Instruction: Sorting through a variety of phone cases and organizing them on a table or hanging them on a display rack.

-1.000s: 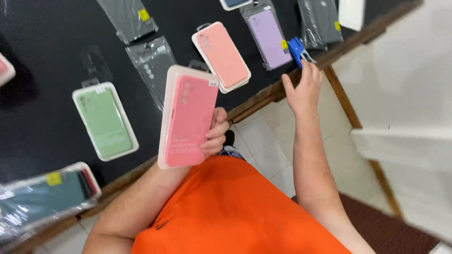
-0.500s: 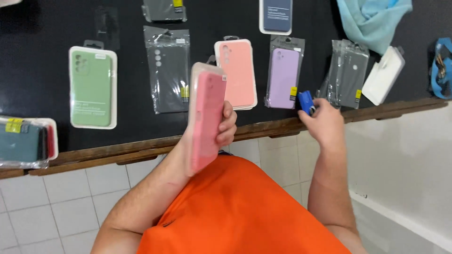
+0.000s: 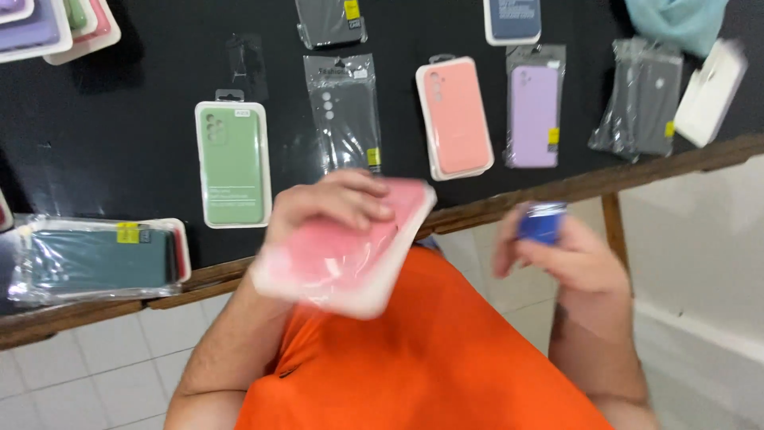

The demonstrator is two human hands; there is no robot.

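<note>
My left hand point(image 3: 330, 203) grips a pink phone case in a white box point(image 3: 342, 251), held flat and tilted in front of my orange shirt. It is blurred by motion. My right hand point(image 3: 569, 259) is closed around a small blue object point(image 3: 541, 223), held near the table's wooden edge. Both hands hover just off the near edge of the black table point(image 3: 119, 159).
Packaged phone cases lie on the table: a green one point(image 3: 232, 163), a dark grey one point(image 3: 346, 111), a salmon one point(image 3: 454, 118), a lilac one point(image 3: 532, 115), dark ones in bags point(image 3: 645, 107), a white one point(image 3: 708, 91). A teal stack point(image 3: 95, 259) sits at the left edge. White tiled floor lies below.
The pink case has swung from upright to lying flat in my left hand. My right hand has pulled back from the table edge toward my body with the blue object.
</note>
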